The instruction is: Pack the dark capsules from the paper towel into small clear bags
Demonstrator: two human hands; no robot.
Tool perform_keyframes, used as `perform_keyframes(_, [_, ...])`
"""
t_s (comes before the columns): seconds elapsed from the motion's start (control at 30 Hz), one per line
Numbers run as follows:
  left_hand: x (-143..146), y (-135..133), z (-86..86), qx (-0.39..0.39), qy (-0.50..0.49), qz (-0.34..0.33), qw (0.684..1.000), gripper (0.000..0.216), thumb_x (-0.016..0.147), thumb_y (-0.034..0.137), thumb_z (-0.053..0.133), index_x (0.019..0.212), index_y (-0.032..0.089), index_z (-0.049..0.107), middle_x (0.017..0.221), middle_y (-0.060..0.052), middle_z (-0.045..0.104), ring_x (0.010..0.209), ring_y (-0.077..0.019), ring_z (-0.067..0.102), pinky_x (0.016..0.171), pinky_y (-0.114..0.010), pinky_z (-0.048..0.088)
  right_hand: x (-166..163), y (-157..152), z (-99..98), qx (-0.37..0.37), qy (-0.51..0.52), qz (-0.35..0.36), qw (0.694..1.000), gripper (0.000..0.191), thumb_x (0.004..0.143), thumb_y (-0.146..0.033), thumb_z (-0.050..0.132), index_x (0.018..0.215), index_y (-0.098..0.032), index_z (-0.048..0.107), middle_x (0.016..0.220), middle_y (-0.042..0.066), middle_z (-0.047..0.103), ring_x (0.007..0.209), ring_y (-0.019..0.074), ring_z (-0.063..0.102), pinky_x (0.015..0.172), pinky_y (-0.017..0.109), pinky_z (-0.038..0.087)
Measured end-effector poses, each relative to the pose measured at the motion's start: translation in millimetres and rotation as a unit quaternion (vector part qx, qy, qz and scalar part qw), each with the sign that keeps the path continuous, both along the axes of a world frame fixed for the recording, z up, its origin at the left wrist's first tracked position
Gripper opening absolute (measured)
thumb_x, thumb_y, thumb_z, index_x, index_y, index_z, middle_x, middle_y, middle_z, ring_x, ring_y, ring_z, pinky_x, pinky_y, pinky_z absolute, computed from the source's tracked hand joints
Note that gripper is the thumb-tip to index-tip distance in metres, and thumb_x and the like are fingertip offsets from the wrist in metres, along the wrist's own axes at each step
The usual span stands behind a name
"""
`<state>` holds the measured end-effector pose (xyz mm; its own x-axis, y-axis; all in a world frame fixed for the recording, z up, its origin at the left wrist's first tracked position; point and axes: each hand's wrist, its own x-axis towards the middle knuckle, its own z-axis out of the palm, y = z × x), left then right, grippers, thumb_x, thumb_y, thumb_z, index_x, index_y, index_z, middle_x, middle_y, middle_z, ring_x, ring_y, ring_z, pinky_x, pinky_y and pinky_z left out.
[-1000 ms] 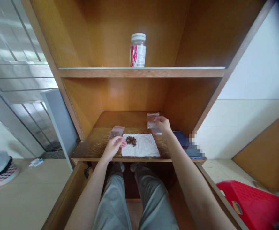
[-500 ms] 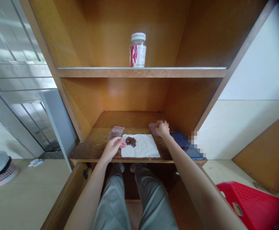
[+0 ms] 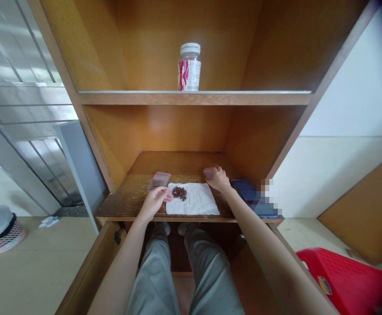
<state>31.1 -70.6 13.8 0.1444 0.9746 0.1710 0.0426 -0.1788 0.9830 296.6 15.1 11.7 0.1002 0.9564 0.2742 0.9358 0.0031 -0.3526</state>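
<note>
The left hand (image 3: 154,202) is half open with its fingers loosely bent and seems to have hold of nothing; its fingertips are at the left edge of a white cloth (image 3: 200,200), just beside a pile of small dark brown pieces (image 3: 179,193). The cloth lies flat near the front of the lower shelf (image 3: 125,205), with the pile on its upper left part. Behind the left hand lies a clear plastic packet (image 3: 160,177). The right hand (image 3: 220,178) curls its fingers at a small plastic bag (image 3: 208,173) just behind the cloth's right part; I cannot tell how firmly, if at all, it grips this. A dark flat device (image 3: 250,194) lies right of the cloth, and a white-lidded jar (image 3: 189,70) stands upright on the upper shelf (image 3: 194,99)
</note>
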Motion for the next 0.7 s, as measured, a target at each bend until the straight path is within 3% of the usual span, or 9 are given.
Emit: perform_keyframes(0.7, [0.6, -0.5, 2.0, -0.007, -0.004, 0.000, 1.000, 0.033, 0.074, 0.042, 0.056, 0.086, 0.011, 0.058, 0.072, -0.008, 0.066, 0.064, -0.0161, 0.062, 0.064, -0.028, 0.048, -3.3, 7.1, -6.9, 0.002, -0.005, -0.017, 1.000, 0.049, 0.074, -0.029, 0.049, 0.122, -0.020, 0.041, 0.126, 0.014, 0.039, 0.113, 0.0299, 0.035, 0.084, 0.044, 0.039])
